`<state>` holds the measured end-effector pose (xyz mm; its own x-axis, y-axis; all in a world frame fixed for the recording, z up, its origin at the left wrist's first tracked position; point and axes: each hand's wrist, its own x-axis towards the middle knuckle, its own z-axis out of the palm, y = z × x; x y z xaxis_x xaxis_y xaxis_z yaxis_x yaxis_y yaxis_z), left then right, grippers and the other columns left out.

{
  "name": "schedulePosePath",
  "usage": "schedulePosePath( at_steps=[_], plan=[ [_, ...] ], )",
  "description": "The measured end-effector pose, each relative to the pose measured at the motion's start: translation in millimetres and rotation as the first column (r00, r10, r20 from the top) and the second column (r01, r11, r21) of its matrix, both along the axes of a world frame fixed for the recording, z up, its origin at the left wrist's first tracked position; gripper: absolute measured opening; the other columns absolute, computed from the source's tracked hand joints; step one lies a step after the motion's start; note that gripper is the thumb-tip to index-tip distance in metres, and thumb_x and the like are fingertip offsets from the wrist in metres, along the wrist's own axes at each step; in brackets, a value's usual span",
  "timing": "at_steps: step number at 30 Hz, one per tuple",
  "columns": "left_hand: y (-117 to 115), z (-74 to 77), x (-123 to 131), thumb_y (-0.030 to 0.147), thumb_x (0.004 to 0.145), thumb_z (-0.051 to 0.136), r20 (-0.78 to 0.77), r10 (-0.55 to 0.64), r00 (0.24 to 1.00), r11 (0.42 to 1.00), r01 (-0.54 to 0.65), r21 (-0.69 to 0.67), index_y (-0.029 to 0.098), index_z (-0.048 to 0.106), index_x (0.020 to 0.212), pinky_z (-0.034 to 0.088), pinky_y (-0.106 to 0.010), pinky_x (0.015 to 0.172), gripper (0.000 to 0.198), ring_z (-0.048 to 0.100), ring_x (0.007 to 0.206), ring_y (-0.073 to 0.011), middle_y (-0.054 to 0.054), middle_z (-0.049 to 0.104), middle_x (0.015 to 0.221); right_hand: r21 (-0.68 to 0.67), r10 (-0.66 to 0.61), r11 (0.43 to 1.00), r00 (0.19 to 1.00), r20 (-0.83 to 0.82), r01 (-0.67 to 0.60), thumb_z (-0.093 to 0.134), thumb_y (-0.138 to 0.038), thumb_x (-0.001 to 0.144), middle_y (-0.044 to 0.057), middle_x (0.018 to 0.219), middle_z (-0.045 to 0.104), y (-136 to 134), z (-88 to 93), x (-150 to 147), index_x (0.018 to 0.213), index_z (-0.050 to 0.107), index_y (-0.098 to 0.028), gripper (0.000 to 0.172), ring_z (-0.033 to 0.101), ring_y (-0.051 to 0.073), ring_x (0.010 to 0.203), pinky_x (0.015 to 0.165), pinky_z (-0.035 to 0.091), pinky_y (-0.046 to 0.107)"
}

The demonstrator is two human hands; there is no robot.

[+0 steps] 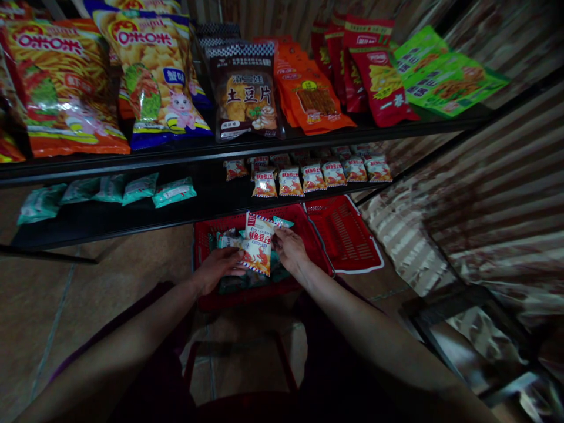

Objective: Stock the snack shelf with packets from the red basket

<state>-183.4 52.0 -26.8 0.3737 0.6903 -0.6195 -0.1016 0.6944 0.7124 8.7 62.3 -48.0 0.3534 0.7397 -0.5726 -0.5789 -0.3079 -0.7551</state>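
While your left hand (225,262) and right hand (287,244) hold the white-and-orange packet (259,247) by opposite edges, mid-frame, pinch lightly to avoid crushing it over the red basket (264,295), lower centre, beneath the black shelf (211,202).

Dim light, tiled floor (110,282), black shelving (211,197), pleated patterned curtain (497,170)

- White-and-orange plastic snack packet with striped ends (259,251): closed, slightly tilted, printed face visible, held above the basket.
- Red perforated plastic basket (247,299): upright, below the shelf's edge (132,230), containing small teal plastic packets (229,239).
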Motion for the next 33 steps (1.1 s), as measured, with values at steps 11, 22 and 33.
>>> schedulePosePath(
  at_steps=[11, 22, 33],
  plan=[
    [-1.8, -10.3, 4.6, 0.008, 0.068, 0.073, -0.033, 0.120, 0.992, 0.991, -0.117, 0.066, 0.017, 0.069, 0.086, 0.054, -0.028, 0.059, 0.020, 0.069, 0.069, -0.0207, -0.003, 0.071, 0.073, -0.055, -0.060, 0.997, 0.998, -0.027, 0.059, 0.071, -0.017, 0.068, -0.005, 0.056, 0.059, 4.2, 1.6, 5.6, 0.063, 0.052, -0.020, 0.020, 0.052, 0.009, 0.051, 0.049, 0.044, 0.021],
    [-10.5, -15.4, 6.2, 0.013, 0.070, 0.070, -0.163, 0.132, 0.978, 0.978, -0.102, 0.182, 0.021, 0.065, 0.086, 0.053, -0.032, 0.062, 0.019, 0.068, 0.067, -0.0211, -0.001, 0.070, 0.073, -0.048, -0.084, 0.995, 0.996, -0.016, 0.083, 0.067, -0.016, 0.069, -0.003, 0.058, 0.061, 6.8, 1.7, 9.4, 0.066, 0.055, -0.020, 0.013, 0.054, 0.010, 0.052, 0.049, 0.046, 0.021],
    [-4.5, 4.6, 6.8, 0.038, 0.068, 0.077, -0.052, 0.001, 0.999, 0.990, 0.006, 0.144, 0.020, 0.066, 0.106, 0.046, -0.034, 0.092, 0.044, 0.065, 0.097, -0.0229, -0.006, 0.073, 0.095, -0.032, -0.002, 0.999, 0.999, 0.034, 0.003, 0.076, -0.020, 0.061, -0.005, 0.055, 0.058, 3.0, 2.7, -0.5, 0.060, 0.056, -0.018, 0.019, 0.051, 0.007, 0.050, 0.047, 0.044, 0.018]
  ],
)
